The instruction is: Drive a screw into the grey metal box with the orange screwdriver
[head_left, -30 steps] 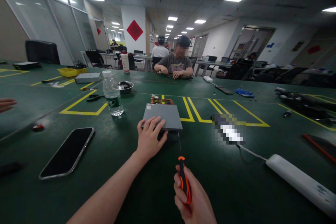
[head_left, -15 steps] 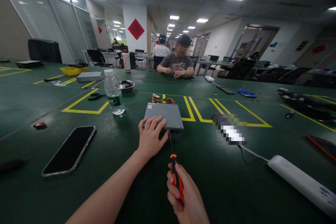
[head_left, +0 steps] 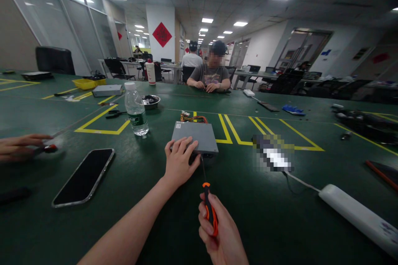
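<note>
A grey metal box (head_left: 199, 132) with colored wires at its back lies on the green table. My left hand (head_left: 180, 163) rests on the box's front left part, fingers spread over its top and the thumb by the front edge. My right hand (head_left: 217, 223) is wrapped round the orange and black handle of a screwdriver (head_left: 206, 192). The shaft points away from me to the front face of the box, near my left thumb. Whether the tip sits in a screw is too small to tell.
A phone (head_left: 85, 177) lies left, a water bottle (head_left: 136, 112) stands behind it. Another person's hand (head_left: 21, 147) is at the left edge by a small red object. To the right are a white power strip (head_left: 357, 215) and its cable. A person sits across the table.
Another person's hand has come in at the left edge, at the small red object. Both my hands, the screwdriver and the box look almost unchanged.
</note>
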Available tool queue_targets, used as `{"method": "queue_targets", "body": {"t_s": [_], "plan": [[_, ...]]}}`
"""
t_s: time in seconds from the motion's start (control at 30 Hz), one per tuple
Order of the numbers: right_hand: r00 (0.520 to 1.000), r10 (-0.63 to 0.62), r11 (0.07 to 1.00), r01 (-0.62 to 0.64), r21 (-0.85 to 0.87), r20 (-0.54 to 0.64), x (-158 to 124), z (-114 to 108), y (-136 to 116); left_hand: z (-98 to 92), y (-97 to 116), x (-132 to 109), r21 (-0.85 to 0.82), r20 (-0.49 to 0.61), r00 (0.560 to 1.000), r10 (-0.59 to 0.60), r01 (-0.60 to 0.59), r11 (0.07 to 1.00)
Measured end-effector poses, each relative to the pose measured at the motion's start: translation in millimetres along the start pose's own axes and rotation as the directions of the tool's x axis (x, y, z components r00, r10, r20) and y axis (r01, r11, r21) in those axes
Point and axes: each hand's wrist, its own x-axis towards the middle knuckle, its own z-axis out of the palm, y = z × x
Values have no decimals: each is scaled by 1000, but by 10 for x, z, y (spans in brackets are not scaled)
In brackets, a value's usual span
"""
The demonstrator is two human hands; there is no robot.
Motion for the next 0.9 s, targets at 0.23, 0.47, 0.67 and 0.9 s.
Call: {"method": "queue_targets", "body": {"t_s": [0.23, 0.47, 0.67, 0.9], "plan": [[1000, -8, 1000, 7, 25, 9, 0, 29, 4, 4, -3, -3, 3, 4, 1000, -4, 4, 1000], [997, 42, 997, -38, 67, -71, 27, 8, 16, 0, -4, -1, -4, 15, 1000, -4, 4, 1000], [997, 53, 994, -47, 94, -64, 40, -4, 17, 2, 1, 0, -18, 9, 1000, -7, 7, 1000], [999, 21, 991, -18, 135, -26, -35, 62, -35, 11, -2, -2, -13, 7, 1000, -8, 8, 1000]]}}
